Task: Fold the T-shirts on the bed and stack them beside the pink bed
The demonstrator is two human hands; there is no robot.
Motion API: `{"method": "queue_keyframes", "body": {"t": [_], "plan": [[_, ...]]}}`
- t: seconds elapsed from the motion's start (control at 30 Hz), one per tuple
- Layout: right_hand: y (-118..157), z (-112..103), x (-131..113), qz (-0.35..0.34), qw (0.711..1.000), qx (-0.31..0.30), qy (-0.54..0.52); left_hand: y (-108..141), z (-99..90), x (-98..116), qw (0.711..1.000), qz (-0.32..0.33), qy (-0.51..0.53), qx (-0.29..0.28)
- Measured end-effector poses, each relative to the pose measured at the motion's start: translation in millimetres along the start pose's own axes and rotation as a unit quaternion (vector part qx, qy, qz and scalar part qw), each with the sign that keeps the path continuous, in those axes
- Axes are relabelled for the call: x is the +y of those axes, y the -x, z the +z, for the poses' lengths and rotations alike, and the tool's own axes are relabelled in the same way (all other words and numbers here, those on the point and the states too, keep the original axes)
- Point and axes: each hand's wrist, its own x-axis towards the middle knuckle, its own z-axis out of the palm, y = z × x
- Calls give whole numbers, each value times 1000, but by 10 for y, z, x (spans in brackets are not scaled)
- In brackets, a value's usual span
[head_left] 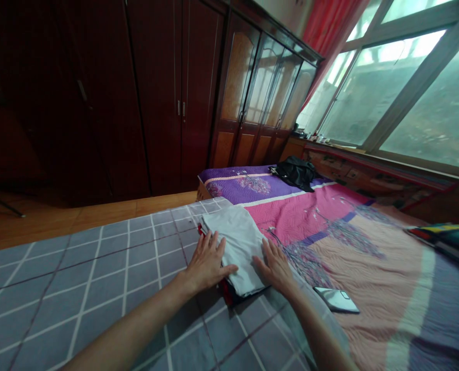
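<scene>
Two spread hands on one folded white cloth

Both bare hands lie open on a folded white fabric piece (242,247), one along each side of it. The left hand (206,262) rests across its left edge, fingers fanned out and thumb pointing inward over the white surface. The right hand (274,265) lies along the right edge, its fingers extended forward and its thumb also turned inward. Neither hand grips anything; how hard they press cannot be told.

The white fabric piece sits on top of dark folded cloth (248,298) with red cloth (225,292) showing at the lower left corner. This stack lies on a grey bed sheet with white and dark-red checked lines (109,278), close to the border with a quilted bedspread in purple, pink and peach bands (279,211), patterned with flowering trees.

Right of the right forearm, a flat rectangular phone with a shiny back (336,301) lies on the bedding. Farther off, a crumpled black garment (296,172) lies on the bedspread's far end, and a multicoloured folded textile (445,238) is at the right edge of view.

Behind the bed stand a dark reddish-brown wooden wardrobe (159,103) and a brown cabinet with glossy door panels (240,77). A red curtain (332,31) hangs beside a wide framed window (403,87).
</scene>
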Motion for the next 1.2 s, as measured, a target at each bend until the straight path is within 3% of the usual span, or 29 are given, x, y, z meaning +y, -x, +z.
{"method": "queue_keyframes", "body": {"t": [0.13, 0.3, 0.47, 0.63, 0.77, 0.93, 1.07, 1.2], "plan": [[-333, -112, -131, -19, 1000, 18, -5, -62, 25, 141, 999, 30, -24, 8], [-725, 48, -347, -12, 1000, -24, -4, -38, 238, 87, 998, -29, 5, -56], [-776, 246, -331, -4, 999, -34, 2, 13, 420, -6, 997, -41, 51, -40], [-780, 148, -345, -7, 999, -32, 14, 84, 360, -2, 994, -32, 104, -27], [-909, 10, -550, -30, 999, -5, 19, 384, 144, -25, 986, -33, 154, -46], [-1068, 30, -1060, -57, 998, -12, -2, 1098, -95, -166, 984, -21, 155, -83], [-1071, 224, -1304, -41, 999, -22, 15, 1582, -103, -329, 989, -19, 124, -82], [-1067, 295, -1331, -54, 997, -15, 47, 1694, -43, -418, 991, -27, 129, -20]]}}
